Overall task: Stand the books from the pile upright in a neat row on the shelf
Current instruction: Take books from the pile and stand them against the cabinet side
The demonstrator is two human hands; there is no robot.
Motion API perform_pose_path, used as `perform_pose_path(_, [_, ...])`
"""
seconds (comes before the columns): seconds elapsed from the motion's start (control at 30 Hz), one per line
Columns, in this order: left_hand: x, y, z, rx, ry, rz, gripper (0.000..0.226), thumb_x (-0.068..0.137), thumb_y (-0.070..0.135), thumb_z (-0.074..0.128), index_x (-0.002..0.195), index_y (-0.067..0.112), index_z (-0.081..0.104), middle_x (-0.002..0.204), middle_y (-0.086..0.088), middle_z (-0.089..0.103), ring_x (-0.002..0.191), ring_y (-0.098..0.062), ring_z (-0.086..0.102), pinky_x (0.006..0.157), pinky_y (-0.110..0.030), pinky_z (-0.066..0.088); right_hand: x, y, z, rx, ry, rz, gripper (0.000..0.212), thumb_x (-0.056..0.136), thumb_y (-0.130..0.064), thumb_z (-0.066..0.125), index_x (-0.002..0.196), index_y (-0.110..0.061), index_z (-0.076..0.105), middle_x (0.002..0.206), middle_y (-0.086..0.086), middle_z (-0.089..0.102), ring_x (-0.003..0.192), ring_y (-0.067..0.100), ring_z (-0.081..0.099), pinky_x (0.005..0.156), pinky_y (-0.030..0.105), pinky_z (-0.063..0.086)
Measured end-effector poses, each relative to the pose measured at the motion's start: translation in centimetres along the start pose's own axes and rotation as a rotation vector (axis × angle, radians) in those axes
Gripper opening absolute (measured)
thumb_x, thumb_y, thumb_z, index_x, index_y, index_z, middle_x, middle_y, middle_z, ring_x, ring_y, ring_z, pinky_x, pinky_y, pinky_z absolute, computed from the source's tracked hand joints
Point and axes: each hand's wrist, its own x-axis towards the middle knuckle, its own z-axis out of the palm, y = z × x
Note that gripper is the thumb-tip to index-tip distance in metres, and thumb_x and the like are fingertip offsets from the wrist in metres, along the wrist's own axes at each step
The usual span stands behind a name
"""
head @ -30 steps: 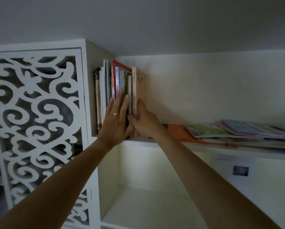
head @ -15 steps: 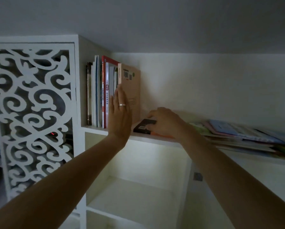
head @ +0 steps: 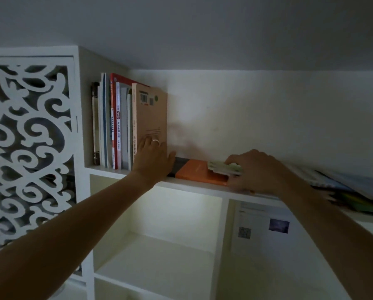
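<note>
Several books stand upright in a row at the left end of the white shelf. The outermost is a tan book. My left hand, with a ring, lies flat against its lower cover, fingers apart. An orange book with a dark spine lies flat on the shelf just right of that hand. My right hand rests on the orange book's right end, with its fingers around a thin pale green booklet. More flat books lie in a pile further right, partly behind my right arm.
A white panel with carved scrollwork closes the unit on the left. Below the shelf are open white cubbies. A sheet with a small photo and a code sits in the right cubby. The wall stands close behind the shelf.
My left hand slid from the books' front edges down to the tan book's lower cover. My right hand moved right, off the dark spine end, onto the green booklet.
</note>
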Motion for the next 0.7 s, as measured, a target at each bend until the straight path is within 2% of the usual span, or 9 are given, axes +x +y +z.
perform_pose_path(0.1, [-0.1,0.3,0.6,-0.108,0.104,-0.055,0.066,0.101,0.051,0.012,0.105,0.009,0.063,0.109,-0.018,0.066,0.110,-0.037,0.061,0.112,-0.051,0.042,0.7,-0.3,1.4,-0.135,0.246,-0.009,0.038,0.095,-0.049,0.051,0.123,-0.025,0.058,0.097,0.001,0.064,0.083,0.022,0.061,0.067,0.032,0.048])
perform_pose_path(0.17, [-0.4,0.4,0.8,-0.140,0.143,-0.077,0.064,0.102,0.049,0.012,0.103,0.009,0.063,0.108,-0.018,0.066,0.108,-0.037,0.062,0.114,-0.051,0.042,0.9,-0.2,1.8,-0.152,0.200,-0.050,0.036,0.099,-0.050,0.046,0.124,-0.027,0.057,0.099,0.001,0.064,0.083,0.022,0.062,0.065,0.031,0.046])
perform_pose_path(0.23, [-0.6,0.3,1.1,-0.172,0.191,-0.081,0.054,0.104,0.043,0.022,0.103,0.007,0.063,0.109,-0.018,0.067,0.106,-0.037,0.063,0.112,-0.050,0.044,1.1,-0.4,2.0,-0.191,0.116,-0.106,0.036,0.102,-0.051,0.045,0.129,-0.029,0.054,0.103,0.004,0.066,0.084,0.023,0.063,0.067,0.032,0.048])
perform_pose_path(0.3, [-0.6,0.2,1.3,-0.209,0.229,-0.074,0.039,0.106,0.037,0.036,0.104,0.007,0.061,0.110,-0.019,0.066,0.105,-0.037,0.062,0.109,-0.049,0.046,1.4,-1.0,2.1,-0.270,0.192,-0.102,0.031,0.106,-0.043,0.041,0.128,-0.025,0.053,0.103,0.007,0.067,0.084,0.026,0.064,0.065,0.033,0.045])
perform_pose_path(0.37, [-0.6,0.0,1.5,-0.234,0.254,-0.061,0.038,0.106,0.036,0.035,0.103,0.008,0.061,0.108,-0.018,0.065,0.102,-0.036,0.061,0.106,-0.049,0.047,1.8,-1.8,1.8,-0.262,0.314,-0.037,0.029,0.107,-0.036,0.042,0.128,-0.021,0.054,0.103,0.009,0.069,0.083,0.027,0.065,0.064,0.033,0.044])
perform_pose_path(0.5, [-0.5,-0.6,2.0,-0.289,0.336,-0.042,0.042,0.107,0.036,0.029,0.096,0.011,0.062,0.098,-0.011,0.064,0.096,-0.028,0.059,0.101,-0.044,0.048,3.4,-5.2,1.4,-0.032,0.480,0.030,0.028,0.105,-0.030,0.047,0.126,-0.015,0.058,0.103,0.014,0.071,0.084,0.033,0.066,0.062,0.031,0.039])
perform_pose_path(0.6, [-0.4,-0.7,1.5,-0.475,0.384,-0.016,0.046,0.109,0.037,0.029,0.089,0.015,0.064,0.091,-0.006,0.065,0.090,-0.022,0.058,0.094,-0.045,0.050,6.1,-9.5,0.2,0.220,0.649,0.064,0.026,0.106,-0.031,0.048,0.121,-0.014,0.061,0.105,0.016,0.072,0.092,0.037,0.067,0.066,0.031,0.034])
perform_pose_path(0.67, [-0.5,-0.8,0.6,-0.646,0.375,0.049,0.051,0.110,0.040,0.027,0.090,0.016,0.067,0.093,-0.003,0.067,0.090,-0.016,0.060,0.092,-0.044,0.051,8.2,-12.4,-0.6,0.381,0.768,0.083,0.026,0.107,-0.029,0.048,0.120,-0.012,0.062,0.109,0.015,0.073,0.095,0.034,0.070,0.065,0.030,0.044])
perform_pose_path(0.7, [-0.6,-0.8,0.0,-0.740,0.337,0.099,0.051,0.110,0.043,0.027,0.098,0.017,0.069,0.098,-0.002,0.069,0.093,-0.014,0.061,0.092,-0.041,0.052,9.1,-13.7,-1.0,0.500,0.821,0.085,0.027,0.107,-0.028,0.049,0.120,-0.010,0.062,0.111,0.013,0.073,0.095,0.030,0.071,0.066,0.029,0.052])
